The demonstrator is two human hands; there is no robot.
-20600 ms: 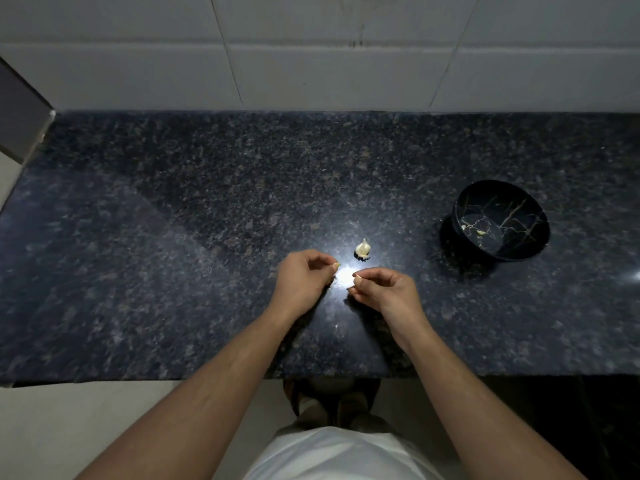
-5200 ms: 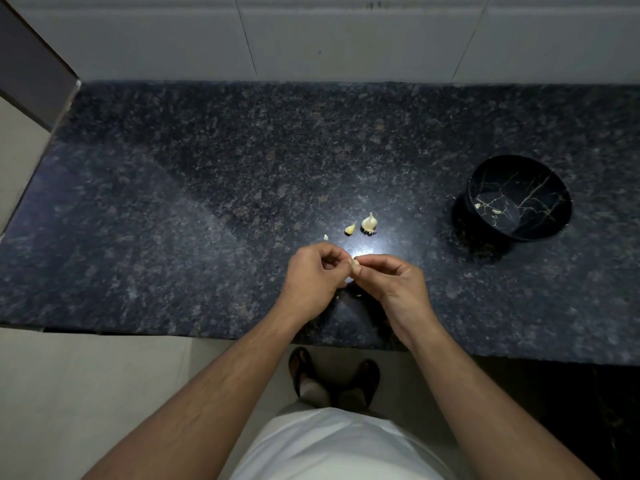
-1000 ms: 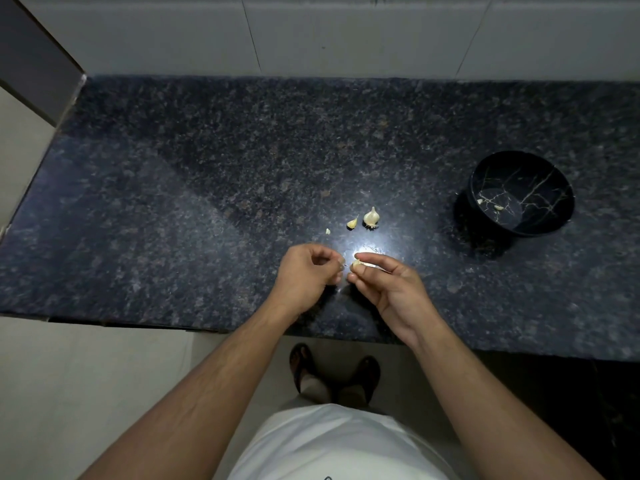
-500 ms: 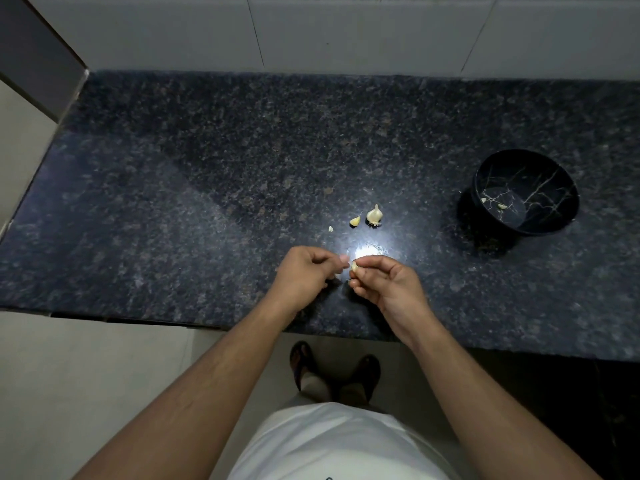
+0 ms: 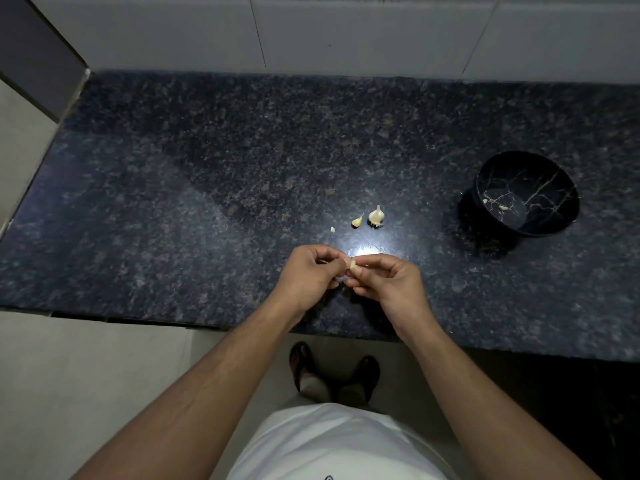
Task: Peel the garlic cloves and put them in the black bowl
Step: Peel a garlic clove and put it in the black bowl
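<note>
1. Garlic clove (image 5: 353, 266) is pinched between the fingertips of the right hand (image 5: 389, 285), raised just above the near part of the countertop (image 5: 173, 220); only its pale tip can be seen.
2. The left hand (image 5: 308, 277) is curled beside it, thumb and forefinger brought up against the clove's left side, so that the two hands meet at the clove. Whether the left fingers are closed on skin or only touching cannot be told.
3. Both forearms are stretched forward from the lower edge of the view and converge toward the middle, wrists slightly bent, knuckles turned up.
4. Beyond the hands, a small garlic bulb (image 5: 376, 215) is seen standing on the countertop, with a loose clove (image 5: 357, 221) just to its left and a tiny pale scrap (image 5: 332, 229) farther left.
5. The black bowl (image 5: 526, 194), veined in gold, is set well apart to the right, tilted toward the camera; small pale pieces (image 5: 502, 207) are seen lying inside it.
6. A white garment (image 5: 332, 445) is seen at the bottom, bearing a small dark mark at its lower edge that cannot be read. No other writing can be made out.
7. White wall tiles (image 5: 346, 32) are ranged behind the countertop.
</note>
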